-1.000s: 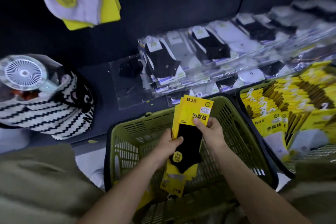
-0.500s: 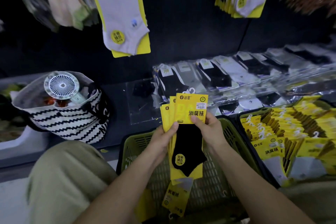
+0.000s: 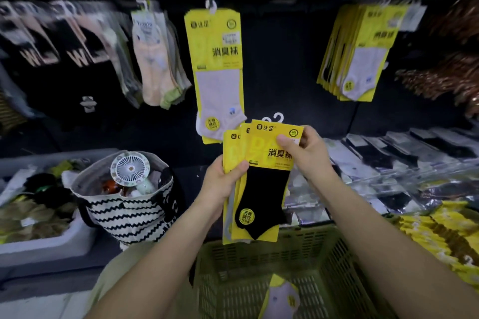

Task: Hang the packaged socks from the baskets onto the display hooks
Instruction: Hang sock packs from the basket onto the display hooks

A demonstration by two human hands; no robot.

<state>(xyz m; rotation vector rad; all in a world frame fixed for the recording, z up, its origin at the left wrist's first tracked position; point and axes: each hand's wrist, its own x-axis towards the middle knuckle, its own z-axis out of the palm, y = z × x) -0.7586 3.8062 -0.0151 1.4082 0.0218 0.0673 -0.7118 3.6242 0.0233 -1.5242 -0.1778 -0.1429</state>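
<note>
We hold a fanned stack of sock packs (image 3: 261, 189) in front of us, above the green basket (image 3: 305, 243) and below the dark display wall. The front pack has a yellow card with a black ankle sock on it, and at least two more yellow cards show behind it on the left. Small white hangers (image 3: 276, 118) stick up from the top of the stack.

Our left hand (image 3: 223, 184) grips the left edge of the stack, with the thumb lying across the front. Our right hand (image 3: 308, 153) pinches the top right corner of the front pack, thumb on the card. The two hands are apart, one on each side of the stack.

One more pack (image 3: 281, 298) lies at the bottom of the basket. Just above the stack, a single yellow pack with a white sock (image 3: 217, 72) hangs from a hook. A thick bunch of similar packs (image 3: 360, 54) hangs further right. A heap of yellow packs (image 3: 440, 230) lies at the right edge. To the left stands a striped bag (image 3: 129, 210) with a small white fan (image 3: 129, 168) in it.
</note>
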